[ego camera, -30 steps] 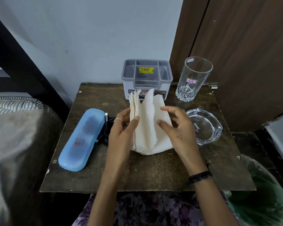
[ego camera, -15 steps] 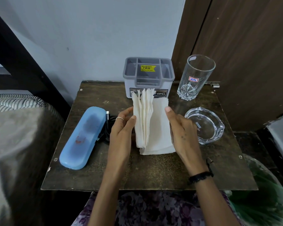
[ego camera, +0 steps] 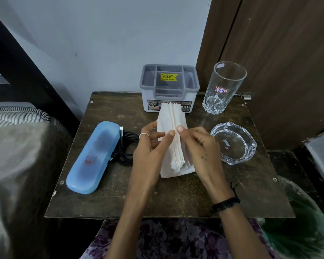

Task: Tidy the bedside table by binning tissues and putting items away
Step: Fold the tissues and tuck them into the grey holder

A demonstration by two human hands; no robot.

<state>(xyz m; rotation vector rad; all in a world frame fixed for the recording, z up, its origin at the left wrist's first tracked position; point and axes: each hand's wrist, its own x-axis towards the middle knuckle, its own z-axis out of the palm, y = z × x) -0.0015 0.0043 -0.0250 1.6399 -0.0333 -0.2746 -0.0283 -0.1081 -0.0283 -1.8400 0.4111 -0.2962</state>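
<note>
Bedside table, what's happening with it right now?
A person is gathering a stack of white tissues at the middle of the bedside table, left hand and right hand pinching its folds. Around it sit a blue case, black cable, grey organizer, tall glass and glass ashtray.

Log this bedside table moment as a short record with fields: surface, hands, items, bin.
surface: dark worn table
left hand: grip on the tissue stack, ring on one finger
right hand: pinches the stack's top edges from the other side
back of table: grey organiser, empty tall glass
left side: blue case, black cable coiled beside it
right side: glass ashtray
bin: green bag at lower right, contents not visible
</note>
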